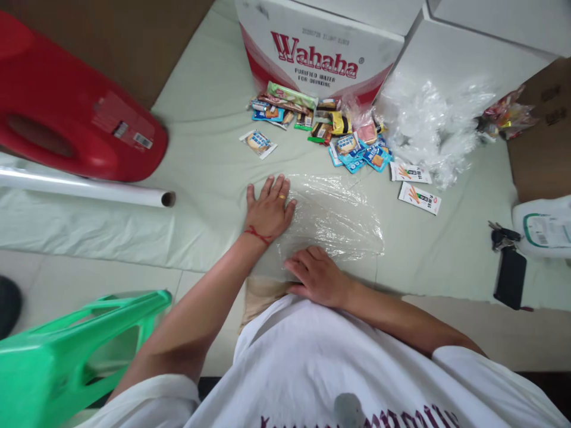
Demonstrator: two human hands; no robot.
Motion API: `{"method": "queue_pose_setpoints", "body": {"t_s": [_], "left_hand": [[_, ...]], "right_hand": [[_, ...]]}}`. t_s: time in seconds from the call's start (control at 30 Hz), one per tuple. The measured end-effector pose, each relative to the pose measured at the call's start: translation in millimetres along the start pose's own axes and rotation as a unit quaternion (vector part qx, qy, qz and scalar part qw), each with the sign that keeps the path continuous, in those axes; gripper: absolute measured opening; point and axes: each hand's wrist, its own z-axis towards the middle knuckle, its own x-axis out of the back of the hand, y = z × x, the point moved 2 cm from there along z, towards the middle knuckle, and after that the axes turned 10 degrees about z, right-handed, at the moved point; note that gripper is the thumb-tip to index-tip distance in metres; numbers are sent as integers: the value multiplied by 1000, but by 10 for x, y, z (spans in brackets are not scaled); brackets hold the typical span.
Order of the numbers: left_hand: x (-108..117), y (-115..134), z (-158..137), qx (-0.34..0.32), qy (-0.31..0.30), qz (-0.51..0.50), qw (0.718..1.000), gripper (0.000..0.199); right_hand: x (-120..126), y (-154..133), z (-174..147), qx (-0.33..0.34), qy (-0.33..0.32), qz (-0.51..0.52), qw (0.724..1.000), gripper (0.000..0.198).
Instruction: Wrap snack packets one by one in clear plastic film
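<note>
A clear plastic bag [336, 217] lies flat and wrinkled on the pale green cloth. My left hand [269, 209] rests palm down by the bag's left edge, its fingers stretched out and spread. At the bag's near edge sits my right hand [319, 276], fingers slightly bent, with the thumb apart from them. Neither hand grips anything that I can see. Beyond the bag is a pile of small wrapped snacks, including blue packets [357, 153] and a green-wrapped bar [292, 95]. A single white snack packet [259, 144] lies just past my left hand.
A Wahaha carton [316, 53] stands behind the snacks, beside a heap of clear plastic bags [423, 122]. Two white packets [419, 198] lie to the right, keys [504, 235] farther right. On the left are a red jug [80, 113], a white roll [89, 185] and a green stool [49, 356].
</note>
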Motion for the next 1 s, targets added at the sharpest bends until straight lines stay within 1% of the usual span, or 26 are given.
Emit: {"method": "queue_pose_setpoints", "body": {"t_s": [0.03,0.1,0.17,0.23,0.3,0.33,0.43,0.5,0.6,0.7,0.8,0.87,0.93,0.97,1.0], "left_hand": [[1,-1,1,-1,-1,-1,1000,67],[1,-6,2,1,-4,-2,1000,68],[-3,-9,4,4,-6,-1,1000,68],[-9,-10,4,5,-6,0,1000,67],[-18,-9,2,3,-3,-2,1000,67],[-21,-9,0,2,0,-4,1000,68],[-21,-15,2,0,7,-7,1000,68],[-12,-27,11,1,1,-9,1000,67],[14,-48,35,6,-25,-18,1000,67],[42,-52,52,14,-38,-23,999,67],[54,-39,53,10,-37,-14,999,68],[48,-39,49,3,-40,-5,999,72],[35,-52,44,-7,-46,3,999,75],[28,-60,41,-14,-49,8,999,77],[22,-68,37,-23,-52,13,998,79]], "right_hand": [[-72,4,54,-12,-1,-15,1000,57],[-142,7,142,-19,1,-40,999,58],[-122,-24,216,3,-20,-61,998,49],[-37,-81,272,18,-67,-83,994,32],[88,-144,301,-13,-116,-100,988,17],[151,-175,304,-39,-139,-105,984,15],[297,-264,286,-100,-191,-100,971,23],[324,-315,273,-106,-201,-91,970,24],[215,-375,271,-73,-210,-72,972,23],[-33,-427,292,-30,-247,-40,968,20],[-208,-467,324,-14,-269,-16,963,18],[-185,-475,330,-7,-275,6,961,14],[-40,-442,316,6,-268,69,961,14],[66,-394,307,3,-250,112,962,17],[183,-317,300,-10,-212,149,966,20]]}}
